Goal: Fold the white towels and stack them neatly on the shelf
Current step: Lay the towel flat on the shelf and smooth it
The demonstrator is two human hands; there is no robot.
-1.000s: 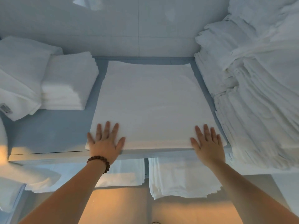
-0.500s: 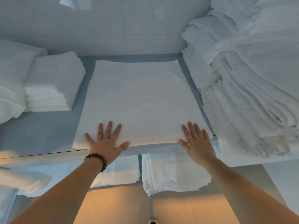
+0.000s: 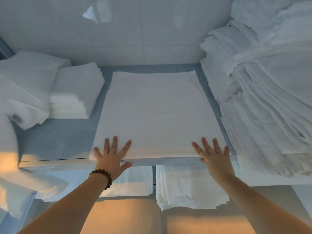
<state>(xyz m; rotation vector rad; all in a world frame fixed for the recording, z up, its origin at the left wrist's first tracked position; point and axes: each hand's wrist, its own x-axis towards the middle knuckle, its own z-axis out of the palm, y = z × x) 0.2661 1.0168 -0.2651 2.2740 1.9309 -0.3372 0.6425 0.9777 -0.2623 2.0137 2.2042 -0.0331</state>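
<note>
Fingers (image 3: 114, 143) are spread straight on the left hand (image 3: 110, 159) and right hand (image 3: 215, 159), nothing gripped; both are pressed flat on the front edge of the folded white cloth towel (image 3: 155, 112), which is laid on the pale-blue shelf (image 3: 55, 141).

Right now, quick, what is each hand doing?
Left hand: open, fingers spread flat on the folded towel.
Right hand: open, flat on the same towel.
</note>
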